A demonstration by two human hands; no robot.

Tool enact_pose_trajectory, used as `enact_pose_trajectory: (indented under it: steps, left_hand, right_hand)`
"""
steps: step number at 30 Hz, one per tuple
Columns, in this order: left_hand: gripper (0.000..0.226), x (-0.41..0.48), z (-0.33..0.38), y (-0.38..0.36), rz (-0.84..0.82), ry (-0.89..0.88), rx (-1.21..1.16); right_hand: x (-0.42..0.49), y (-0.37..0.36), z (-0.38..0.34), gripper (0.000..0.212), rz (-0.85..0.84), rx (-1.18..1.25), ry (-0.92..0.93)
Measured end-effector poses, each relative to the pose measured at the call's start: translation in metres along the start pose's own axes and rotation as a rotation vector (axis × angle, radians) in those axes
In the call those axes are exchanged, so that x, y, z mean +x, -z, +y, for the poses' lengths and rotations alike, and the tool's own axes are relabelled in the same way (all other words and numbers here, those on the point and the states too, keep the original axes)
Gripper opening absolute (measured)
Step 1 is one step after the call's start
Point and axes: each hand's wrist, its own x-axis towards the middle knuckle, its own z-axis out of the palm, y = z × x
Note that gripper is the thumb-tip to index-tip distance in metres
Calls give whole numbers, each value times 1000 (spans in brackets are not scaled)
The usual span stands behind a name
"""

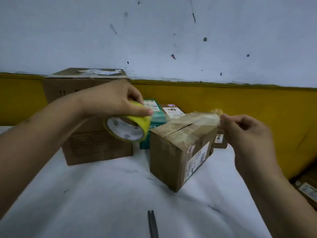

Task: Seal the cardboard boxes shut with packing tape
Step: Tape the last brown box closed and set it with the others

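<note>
A small brown cardboard box (173,157) stands on the white table (106,194), its top flaps closed with a seam across them. My left hand (113,98) grips a roll of yellow-edged packing tape (127,126), held in the air left of the box. A clear strip of tape (193,119) stretches from the roll over the box top. My right hand (243,131) pinches the crumpled free end of that strip just past the box's far right corner.
A large brown box (85,134) stands behind my left hand. A teal carton (154,115) and a labelled brown box (173,110) sit behind the small box. Dark scissors blades (152,224) lie at the near edge. More boxes (307,188) sit low right, by the yellow wall.
</note>
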Motion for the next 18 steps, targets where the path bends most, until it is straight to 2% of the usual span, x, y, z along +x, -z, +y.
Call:
enact_pose_trajectory:
  steps: [3, 6, 12, 18]
  left_hand:
    - [46, 14, -9, 17, 1, 4, 92]
    - [45, 35, -2, 21, -81, -30, 202]
    - [38, 77, 24, 21, -230, -96, 437]
    - [35, 101, 43, 18, -218, -185, 608]
  right_hand:
    - [-21, 12, 19, 17, 31, 3, -171]
    - [-51, 8, 33, 17, 99, 8, -263]
    - [-76, 1, 42, 6, 264, 61, -301]
    - [-80, -6, 47, 7, 315, 60, -310]
